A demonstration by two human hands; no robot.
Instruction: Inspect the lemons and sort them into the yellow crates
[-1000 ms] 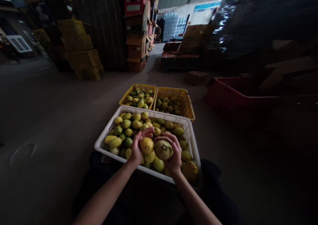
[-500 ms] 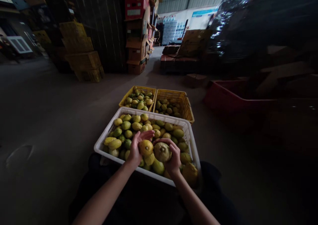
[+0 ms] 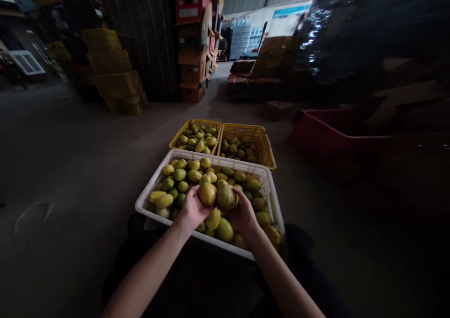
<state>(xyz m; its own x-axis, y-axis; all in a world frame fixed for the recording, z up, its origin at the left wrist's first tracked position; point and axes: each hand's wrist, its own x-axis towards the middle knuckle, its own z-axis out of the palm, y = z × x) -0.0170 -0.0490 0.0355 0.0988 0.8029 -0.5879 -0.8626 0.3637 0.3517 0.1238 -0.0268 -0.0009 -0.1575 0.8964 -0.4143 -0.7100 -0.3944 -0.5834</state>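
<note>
In my left hand (image 3: 196,209) rests a yellow lemon (image 3: 207,194), the fingers curled under and around it. My right hand (image 3: 245,213) grips a larger, greener lemon (image 3: 227,196) from its right side. The two held fruits are side by side, close together or touching. Both hands are over a white plastic crate (image 3: 154,183), which is full of yellow and green lemons (image 3: 225,230). Some fingers are hidden behind or beneath the fruit.
Behind the white crate stand two yellow crates, a left one (image 3: 175,140) and a right one (image 3: 265,142), both with similar fruit. A red bin (image 3: 309,133) is at the right. Stacked cartons (image 3: 192,74) and yellow crates (image 3: 117,81) stand farther back.
Both lemons have been turned in the hands, their stem ends no longer facing me. They have moved slightly up and away, and my left fingers have closed more around the yellow one.
</note>
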